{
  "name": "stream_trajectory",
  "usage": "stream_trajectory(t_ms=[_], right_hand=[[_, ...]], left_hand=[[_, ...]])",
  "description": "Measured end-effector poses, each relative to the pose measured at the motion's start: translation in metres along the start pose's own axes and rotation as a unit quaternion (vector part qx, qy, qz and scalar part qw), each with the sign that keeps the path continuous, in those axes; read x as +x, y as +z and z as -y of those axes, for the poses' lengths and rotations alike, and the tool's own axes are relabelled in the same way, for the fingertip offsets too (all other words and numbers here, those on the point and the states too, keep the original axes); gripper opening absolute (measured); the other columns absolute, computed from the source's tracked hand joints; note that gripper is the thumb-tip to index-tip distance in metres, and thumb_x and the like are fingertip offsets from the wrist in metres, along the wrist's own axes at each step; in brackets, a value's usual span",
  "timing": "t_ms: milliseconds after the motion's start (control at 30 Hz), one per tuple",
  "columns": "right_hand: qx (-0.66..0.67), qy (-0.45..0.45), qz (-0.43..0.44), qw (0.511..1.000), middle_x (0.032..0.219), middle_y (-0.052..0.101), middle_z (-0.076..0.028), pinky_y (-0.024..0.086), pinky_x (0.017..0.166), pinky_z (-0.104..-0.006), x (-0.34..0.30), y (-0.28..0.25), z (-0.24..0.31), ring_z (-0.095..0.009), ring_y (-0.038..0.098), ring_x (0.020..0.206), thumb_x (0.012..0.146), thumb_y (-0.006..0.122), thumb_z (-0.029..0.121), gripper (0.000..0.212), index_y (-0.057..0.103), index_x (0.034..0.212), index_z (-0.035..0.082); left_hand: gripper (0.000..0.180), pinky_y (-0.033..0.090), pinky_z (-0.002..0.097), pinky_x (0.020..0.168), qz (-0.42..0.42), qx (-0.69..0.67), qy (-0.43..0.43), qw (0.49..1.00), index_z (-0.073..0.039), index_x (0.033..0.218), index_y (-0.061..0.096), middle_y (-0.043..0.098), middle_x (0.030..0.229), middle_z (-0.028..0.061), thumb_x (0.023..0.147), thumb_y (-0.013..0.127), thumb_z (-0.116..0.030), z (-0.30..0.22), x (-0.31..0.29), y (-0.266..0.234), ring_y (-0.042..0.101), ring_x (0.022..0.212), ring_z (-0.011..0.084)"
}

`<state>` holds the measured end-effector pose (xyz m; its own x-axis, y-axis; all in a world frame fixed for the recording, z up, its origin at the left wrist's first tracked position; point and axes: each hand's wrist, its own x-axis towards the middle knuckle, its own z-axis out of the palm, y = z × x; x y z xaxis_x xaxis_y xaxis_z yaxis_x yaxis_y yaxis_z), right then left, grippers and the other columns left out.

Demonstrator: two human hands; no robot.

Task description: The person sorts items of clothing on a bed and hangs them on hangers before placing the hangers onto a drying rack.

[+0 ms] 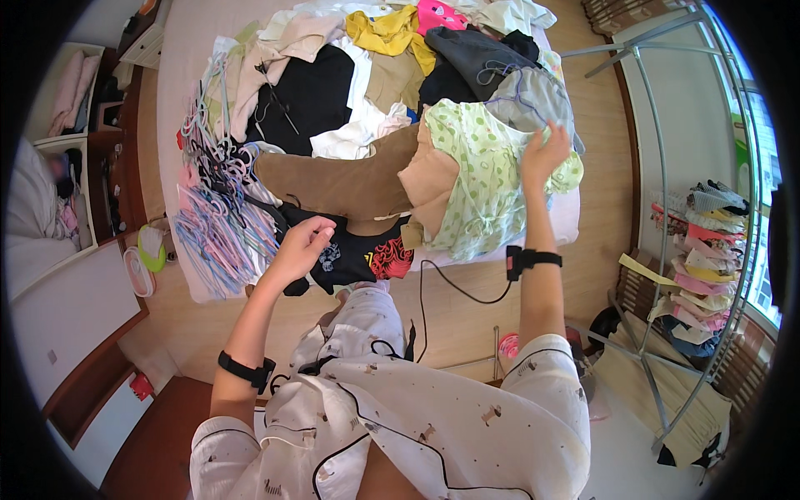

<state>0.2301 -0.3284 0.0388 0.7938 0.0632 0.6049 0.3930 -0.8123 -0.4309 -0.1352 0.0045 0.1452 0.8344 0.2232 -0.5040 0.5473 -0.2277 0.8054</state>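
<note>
My left hand (pixel 302 250) hovers above the near edge of the bed, its fingers loosely bent and nothing visible in them. Under and beside it lie brown trousers (pixel 333 185) and a black garment with a red print (pixel 390 258). To the right, a sleeveless pale green dress with green dots (pixel 479 179) is spread out, its beige lining (pixel 429 183) showing at the left. My right hand (pixel 546 157) is at the dress's right edge, fingers stretched out and slightly apart. Just beyond it, a purple hanger (pixel 521 96) lies on a grey garment (pixel 546 102).
A heap of hangers (pixel 221 225) covers the bed's left side. Beyond are a black garment (pixel 312 96), a yellow one (pixel 385 32) and a dark grey one (pixel 475 54). A metal rack (pixel 658 158) stands at the right, near small hung clothes (pixel 704 275). A black cable (pixel 458 287) dangles from my right wrist strap.
</note>
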Motion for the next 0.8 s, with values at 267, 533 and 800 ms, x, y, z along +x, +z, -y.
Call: stream_trajectory(t_ms=[267, 533, 800], right_hand=[[0.305, -0.026, 0.342, 0.888, 0.124, 0.061, -0.016, 0.037, 0.109, -0.0470, -0.132, 0.037, 0.184, -0.032, 0.052, 0.123, 0.081, 0.070, 0.010, 0.041, 0.062, 0.121, 0.009], [0.068, -0.163, 0.527, 0.831, 0.115, 0.064, -0.010, 0.026, 0.114, -0.0554, -0.175, 0.072, 0.241, -0.028, 0.052, 0.121, 0.082, 0.073, 0.026, 0.040, 0.064, 0.120, 0.016], [0.138, -0.199, 0.460, 0.854, 0.101, 0.068, -0.009, 0.041, 0.102, -0.0494, -0.190, 0.039, 0.222, -0.028, 0.059, 0.107, 0.082, 0.071, 0.021, 0.019, 0.072, 0.099, 0.013]], left_hand=[[0.024, 0.050, 0.0284, 0.071, -0.001, -0.004, -0.010, 1.000, 0.000, 0.115, 0.063, 0.067, 0.091, 0.0076, 0.098, 0.058, -0.017, 0.014, 0.000, -0.001, 0.060, 0.077, 0.0129], [0.024, 0.051, 0.0282, 0.073, -0.054, -0.036, -0.027, 0.998, 0.000, 0.115, 0.062, 0.067, 0.093, 0.0074, 0.099, 0.057, -0.018, 0.032, -0.034, -0.025, 0.063, 0.081, 0.0135], [0.022, 0.048, 0.0243, 0.069, -0.030, -0.023, -0.011, 0.999, -0.003, 0.114, 0.063, 0.064, 0.088, 0.0011, 0.099, 0.058, -0.018, 0.066, -0.056, -0.037, 0.059, 0.077, 0.0080]])
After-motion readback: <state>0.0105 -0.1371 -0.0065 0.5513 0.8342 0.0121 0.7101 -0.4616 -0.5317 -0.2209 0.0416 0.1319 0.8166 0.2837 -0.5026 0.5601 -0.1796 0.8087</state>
